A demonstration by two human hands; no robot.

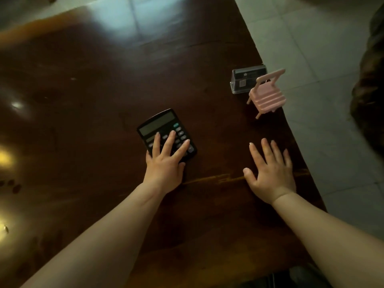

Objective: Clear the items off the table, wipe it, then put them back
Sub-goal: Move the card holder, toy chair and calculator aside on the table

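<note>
A black calculator point(161, 125) lies on the dark wooden table point(93, 90), tilted a little. My left hand point(166, 161) rests flat on its lower keys with the fingers spread, not gripping it. My right hand point(270, 171) lies flat on the bare wood to the right, fingers apart, holding nothing. Farther back near the right edge stands a small pink suitcase-shaped holder point(267, 96) with a raised handle. Just behind it sits a clear plastic card box point(243, 80).
The table's right edge point(299, 146) runs diagonally, with pale floor tiles point(324, 59) beyond it. A dark, blurred shape point(369, 96) sits at the far right. Bright light reflections lie on the table's left side and far end.
</note>
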